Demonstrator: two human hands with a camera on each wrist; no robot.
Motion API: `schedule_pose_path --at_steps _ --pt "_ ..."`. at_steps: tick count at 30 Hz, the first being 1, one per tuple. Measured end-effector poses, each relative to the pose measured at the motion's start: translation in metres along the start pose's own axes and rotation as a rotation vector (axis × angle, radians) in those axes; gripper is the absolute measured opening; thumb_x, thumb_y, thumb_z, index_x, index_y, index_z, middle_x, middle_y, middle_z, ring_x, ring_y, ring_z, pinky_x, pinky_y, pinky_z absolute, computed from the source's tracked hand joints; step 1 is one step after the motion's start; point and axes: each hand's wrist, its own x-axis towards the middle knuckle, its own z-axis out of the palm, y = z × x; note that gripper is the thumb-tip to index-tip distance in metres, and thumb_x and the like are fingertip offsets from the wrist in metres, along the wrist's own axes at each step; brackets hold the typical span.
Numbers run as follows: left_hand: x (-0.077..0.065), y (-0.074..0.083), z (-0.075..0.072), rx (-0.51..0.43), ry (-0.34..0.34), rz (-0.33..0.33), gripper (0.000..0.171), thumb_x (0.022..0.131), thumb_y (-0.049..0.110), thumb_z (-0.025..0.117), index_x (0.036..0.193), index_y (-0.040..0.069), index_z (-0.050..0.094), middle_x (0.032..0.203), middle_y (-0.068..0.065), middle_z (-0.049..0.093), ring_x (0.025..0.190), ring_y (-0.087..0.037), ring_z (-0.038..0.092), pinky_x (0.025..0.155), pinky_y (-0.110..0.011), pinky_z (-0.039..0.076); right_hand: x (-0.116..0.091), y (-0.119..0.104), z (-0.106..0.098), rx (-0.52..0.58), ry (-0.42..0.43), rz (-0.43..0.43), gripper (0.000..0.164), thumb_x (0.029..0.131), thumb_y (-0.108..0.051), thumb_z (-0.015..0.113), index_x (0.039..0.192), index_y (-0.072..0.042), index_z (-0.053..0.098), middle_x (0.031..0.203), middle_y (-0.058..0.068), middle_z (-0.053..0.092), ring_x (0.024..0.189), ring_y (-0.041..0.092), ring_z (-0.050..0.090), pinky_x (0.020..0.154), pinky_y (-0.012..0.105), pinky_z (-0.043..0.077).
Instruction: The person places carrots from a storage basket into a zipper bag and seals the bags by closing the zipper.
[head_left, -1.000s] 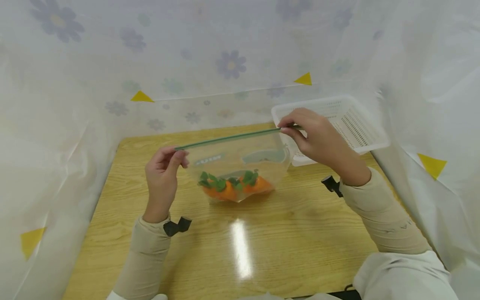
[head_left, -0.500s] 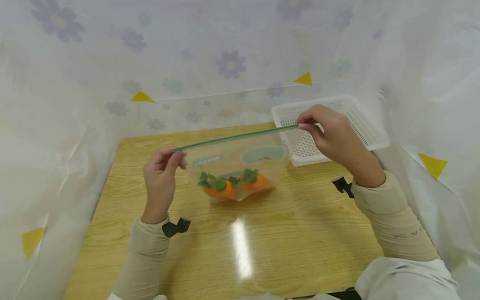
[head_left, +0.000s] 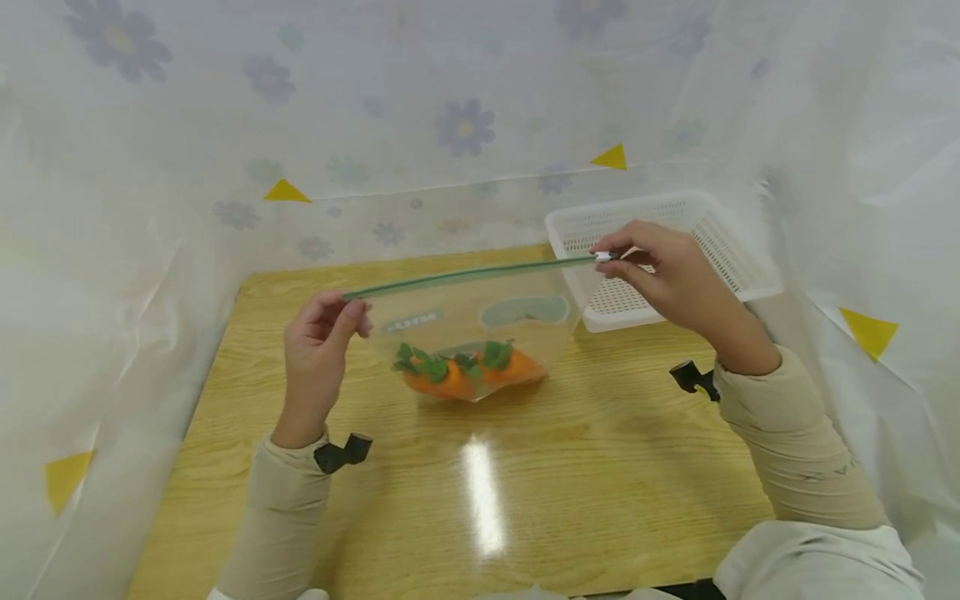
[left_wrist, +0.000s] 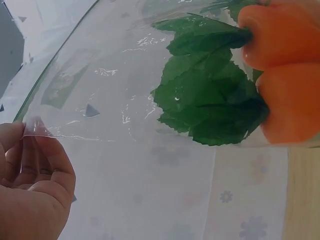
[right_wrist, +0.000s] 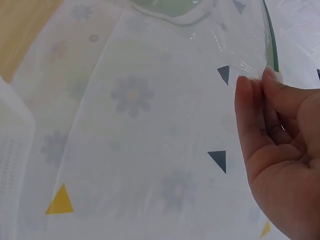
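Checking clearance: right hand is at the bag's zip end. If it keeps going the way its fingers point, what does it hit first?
Probably the white basket: the right hand, pinching the bag, points left over its rim. Depth unclear; it may pass above.

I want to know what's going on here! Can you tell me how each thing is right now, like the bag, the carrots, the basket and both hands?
Zip bag: held up by its top corners, green zip strip stretched straight.
Toy carrots: inside the bag, at the bottom.
White basket: on the table, nothing seen inside.
Left hand: pinches the bag's left corner.
Right hand: pinches the zip's right end.
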Motion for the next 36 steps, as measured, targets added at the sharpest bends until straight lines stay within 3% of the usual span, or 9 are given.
schedule_pose_path --at_steps 4,11,20,27,36 --pt "0.006 0.003 -0.005 0.047 -0.052 -0.029 0.014 0.090 -0.006 0.056 0.103 -0.008 0.061 0.086 -0.012 0.063 0.071 -0.019 0.059 0.066 -0.025 0.051 0.003 0.002 -0.001 0.057 -0.013 0.035 0.028 0.075 0.013 0.069 0.099 -0.001 0.065 0.093 0.004 0.065 0.081 0.008 0.060 0.071 0.017 0.052" --pt "0.029 0.006 -0.011 0.085 -0.169 -0.143 0.019 0.090 0.007 0.061 0.108 -0.001 0.060 0.092 -0.013 0.063 0.077 -0.022 0.060 0.072 -0.028 0.053 0.016 0.009 -0.004 0.107 -0.013 0.198 0.017 0.085 0.002 0.064 0.101 -0.003 0.065 0.096 0.002 0.064 0.075 0.011 0.061 0.068 0.022 0.054" --pt "0.092 -0.001 -0.023 0.117 -0.241 -0.252 0.024 0.089 0.011 0.063 0.107 -0.003 0.058 0.097 -0.015 0.061 0.080 -0.023 0.060 0.075 -0.027 0.054 0.059 0.021 0.002 0.056 -0.005 0.289 0.019 0.088 -0.007 0.063 0.106 -0.001 0.064 0.096 0.007 0.062 0.071 0.015 0.064 0.066 0.020 0.053" --pt "0.137 -0.011 -0.028 0.181 -0.274 -0.334 0.029 0.089 0.010 0.063 0.111 -0.007 0.053 0.100 -0.012 0.057 0.085 -0.021 0.062 0.079 -0.028 0.053 0.099 0.058 0.017 -0.051 -0.036 0.332 0.022 0.091 -0.020 0.061 0.109 -0.008 0.062 0.093 -0.002 0.061 0.074 0.011 0.062 0.065 0.022 0.052" --pt "0.189 -0.032 -0.028 0.246 -0.220 -0.444 0.030 0.090 0.011 0.061 0.111 -0.005 0.048 0.101 -0.013 0.053 0.083 -0.017 0.060 0.074 -0.023 0.054 0.145 0.081 0.031 -0.059 -0.028 0.389 0.021 0.092 -0.017 0.059 0.109 -0.005 0.061 0.095 0.006 0.061 0.079 0.013 0.061 0.072 0.022 0.052"
